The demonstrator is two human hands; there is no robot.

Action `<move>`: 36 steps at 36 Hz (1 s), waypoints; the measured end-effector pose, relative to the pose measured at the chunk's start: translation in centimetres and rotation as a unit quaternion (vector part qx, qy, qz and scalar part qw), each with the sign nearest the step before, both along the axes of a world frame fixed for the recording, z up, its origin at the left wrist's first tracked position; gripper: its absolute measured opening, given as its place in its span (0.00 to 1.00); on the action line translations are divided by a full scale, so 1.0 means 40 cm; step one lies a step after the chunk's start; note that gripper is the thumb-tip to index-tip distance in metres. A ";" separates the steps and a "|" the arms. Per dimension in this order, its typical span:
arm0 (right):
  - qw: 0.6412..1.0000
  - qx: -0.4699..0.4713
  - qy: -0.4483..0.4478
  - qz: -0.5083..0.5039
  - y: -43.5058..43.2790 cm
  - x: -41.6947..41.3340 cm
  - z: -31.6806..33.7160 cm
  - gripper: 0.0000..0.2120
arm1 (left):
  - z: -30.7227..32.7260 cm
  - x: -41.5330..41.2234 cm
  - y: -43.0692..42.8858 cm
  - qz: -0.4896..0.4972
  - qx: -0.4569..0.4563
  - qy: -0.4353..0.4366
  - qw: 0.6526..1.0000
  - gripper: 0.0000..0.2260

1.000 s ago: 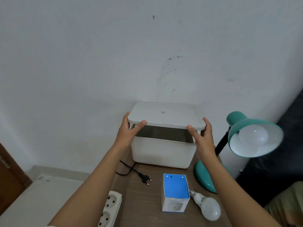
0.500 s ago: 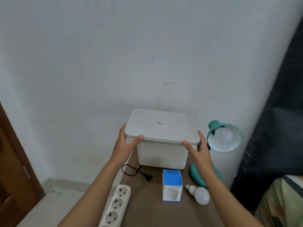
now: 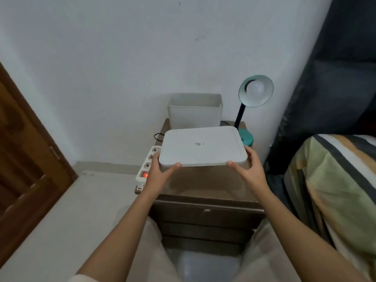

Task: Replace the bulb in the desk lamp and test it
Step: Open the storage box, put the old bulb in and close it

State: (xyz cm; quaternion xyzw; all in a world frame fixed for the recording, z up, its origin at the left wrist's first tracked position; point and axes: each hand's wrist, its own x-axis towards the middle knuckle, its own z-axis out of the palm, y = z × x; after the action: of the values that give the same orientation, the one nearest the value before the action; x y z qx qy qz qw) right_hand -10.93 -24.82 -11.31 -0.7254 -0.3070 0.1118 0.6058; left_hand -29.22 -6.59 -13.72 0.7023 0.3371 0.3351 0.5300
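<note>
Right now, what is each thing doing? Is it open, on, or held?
Lid: off the box, held level above the table by both hands.
Left hand: gripping the lid's left corner.
Right hand: gripping the lid's right corner.
White box: open.
Lamp: bulb fitted, not lit.
Power strip: switch glowing red.

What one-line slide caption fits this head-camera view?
Both hands, left hand and right hand, hold the white lid above the nightstand, open box and teal lamp behind.
</note>
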 end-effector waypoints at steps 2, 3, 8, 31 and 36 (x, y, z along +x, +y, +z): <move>1.000 -0.024 -0.003 -0.006 -0.036 -0.021 -0.034 0.37 | -0.031 -0.020 -0.035 -0.006 -0.015 0.013 1.000 0.34; 0.999 -0.037 -0.006 -0.006 -0.052 -0.031 -0.049 0.37 | -0.046 -0.028 -0.047 -0.014 -0.019 0.017 1.000 0.33; 0.996 -0.086 0.015 -0.004 -0.097 -0.052 -0.109 0.37 | -0.110 -0.056 -0.071 -0.053 -0.034 0.066 0.996 0.32; 0.961 -0.267 -0.078 0.005 -0.061 0.015 -0.212 0.39 | -0.148 -0.026 -0.019 -0.067 0.042 0.155 0.985 0.28; 0.956 -0.277 -0.101 0.003 -0.058 0.011 -0.216 0.37 | -0.144 -0.017 -0.033 -0.049 0.088 0.200 0.975 0.29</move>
State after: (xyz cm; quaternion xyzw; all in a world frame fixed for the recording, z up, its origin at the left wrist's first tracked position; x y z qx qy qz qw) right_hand -10.50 -27.12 -19.96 -0.8712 -0.3257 0.1207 0.3469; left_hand -29.88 -7.93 -19.49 0.8147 0.3702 0.1900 0.4040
